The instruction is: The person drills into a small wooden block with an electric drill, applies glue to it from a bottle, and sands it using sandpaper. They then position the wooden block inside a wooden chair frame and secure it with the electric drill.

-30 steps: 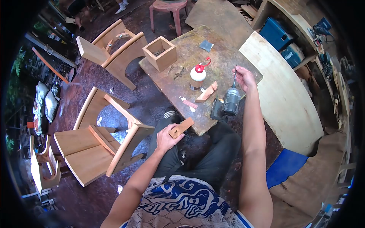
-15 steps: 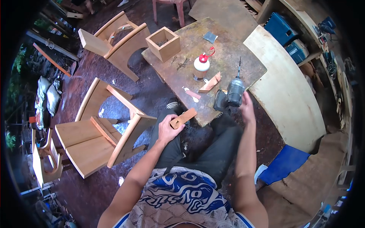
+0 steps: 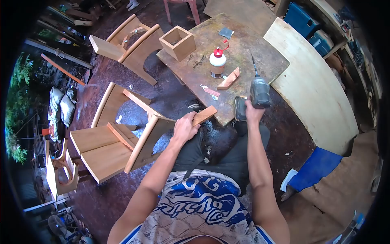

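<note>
My left hand [image 3: 186,128] is closed around one end of a short wooden block [image 3: 206,115], held over my lap near the table corner. My right hand [image 3: 254,113] is wrapped round the handle of a cordless drill [image 3: 260,93], between its body and its battery. The long bit points away from me across the table [image 3: 260,51]. To the left of the drill lie another small wooden piece [image 3: 230,79] with an angled end and a pinkish strip [image 3: 212,92]. A white glue bottle [image 3: 217,65] with a red cap stands behind them.
A square wooden box [image 3: 187,48] sits on the table's left corner, with loose screws beside it. Two wooden chair frames, one nearer [image 3: 140,144] and one farther [image 3: 140,44], stand at left. A pale curved board [image 3: 313,85] is at right, near blue cases [image 3: 300,19].
My right hand has gone from beside the drill to a grip round its handle. My left hand has turned with the wooden block still in it. The whole view has shifted slightly.
</note>
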A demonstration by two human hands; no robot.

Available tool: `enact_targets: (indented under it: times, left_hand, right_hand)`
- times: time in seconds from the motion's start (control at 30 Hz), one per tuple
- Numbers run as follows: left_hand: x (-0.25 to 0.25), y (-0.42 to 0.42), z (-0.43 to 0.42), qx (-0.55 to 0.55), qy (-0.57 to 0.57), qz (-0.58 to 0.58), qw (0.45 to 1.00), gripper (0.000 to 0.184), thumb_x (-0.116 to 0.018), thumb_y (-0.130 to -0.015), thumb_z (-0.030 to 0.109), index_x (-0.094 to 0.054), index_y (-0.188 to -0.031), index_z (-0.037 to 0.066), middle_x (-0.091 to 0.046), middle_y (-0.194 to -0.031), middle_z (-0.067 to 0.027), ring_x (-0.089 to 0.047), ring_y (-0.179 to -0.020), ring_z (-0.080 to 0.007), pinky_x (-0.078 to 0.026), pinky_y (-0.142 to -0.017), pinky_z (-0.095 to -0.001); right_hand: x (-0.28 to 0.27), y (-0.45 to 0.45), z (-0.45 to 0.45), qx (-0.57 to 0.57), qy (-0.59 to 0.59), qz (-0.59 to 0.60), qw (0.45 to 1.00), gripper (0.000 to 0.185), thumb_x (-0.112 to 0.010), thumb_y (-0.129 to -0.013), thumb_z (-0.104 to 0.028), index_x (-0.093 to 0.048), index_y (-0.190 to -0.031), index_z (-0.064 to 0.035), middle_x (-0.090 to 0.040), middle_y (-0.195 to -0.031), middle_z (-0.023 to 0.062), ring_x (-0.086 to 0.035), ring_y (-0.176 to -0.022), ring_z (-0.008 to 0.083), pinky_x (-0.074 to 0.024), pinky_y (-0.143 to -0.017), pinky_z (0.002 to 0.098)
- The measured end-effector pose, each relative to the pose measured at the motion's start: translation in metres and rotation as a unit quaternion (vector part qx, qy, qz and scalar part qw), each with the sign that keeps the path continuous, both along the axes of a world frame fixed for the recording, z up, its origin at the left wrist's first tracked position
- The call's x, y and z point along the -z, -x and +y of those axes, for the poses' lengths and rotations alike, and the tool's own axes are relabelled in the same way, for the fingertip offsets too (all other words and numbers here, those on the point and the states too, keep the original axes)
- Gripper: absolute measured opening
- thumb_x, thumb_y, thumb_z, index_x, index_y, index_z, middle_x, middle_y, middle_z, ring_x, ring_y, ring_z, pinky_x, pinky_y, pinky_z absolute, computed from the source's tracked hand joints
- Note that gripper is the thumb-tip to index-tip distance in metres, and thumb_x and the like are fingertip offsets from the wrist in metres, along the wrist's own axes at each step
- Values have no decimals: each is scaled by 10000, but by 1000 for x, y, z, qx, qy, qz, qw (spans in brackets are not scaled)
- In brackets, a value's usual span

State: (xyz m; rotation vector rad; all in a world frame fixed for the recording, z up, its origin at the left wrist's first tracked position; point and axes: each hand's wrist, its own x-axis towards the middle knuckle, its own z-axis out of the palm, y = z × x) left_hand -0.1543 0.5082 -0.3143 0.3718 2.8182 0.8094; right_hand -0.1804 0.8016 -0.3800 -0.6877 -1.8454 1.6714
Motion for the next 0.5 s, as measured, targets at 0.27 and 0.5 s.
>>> enact_targets:
  times: [0.27, 0.5]
  left_hand:
    - [-12, 25, 12, 51, 122, 2, 991, 426, -751, -754, 263, -624, -1088, 32, -704, -995, -191, -685, -919, -383, -540, -839, -475]
    - [-8, 22, 19, 85, 155, -15, 984, 431, -759, -750, 280, -654, -1108, 63, -707, -942, -177, -698, -869, -365, -560, -798, -465]
  right_hand:
    - [-97, -69, 62, -219, 69, -36, 973, 328, -677, -670, 33, -649, -994, -14, -652, -878, 35, -628, -783, 150, -514, -743, 304]
    - [-112, -65, 65, -347, -4, -175, 922, 506, -647, -607, 35, -647, -1112, 18, -687, -1027, 68, -630, -947, 195, -502, -878, 338]
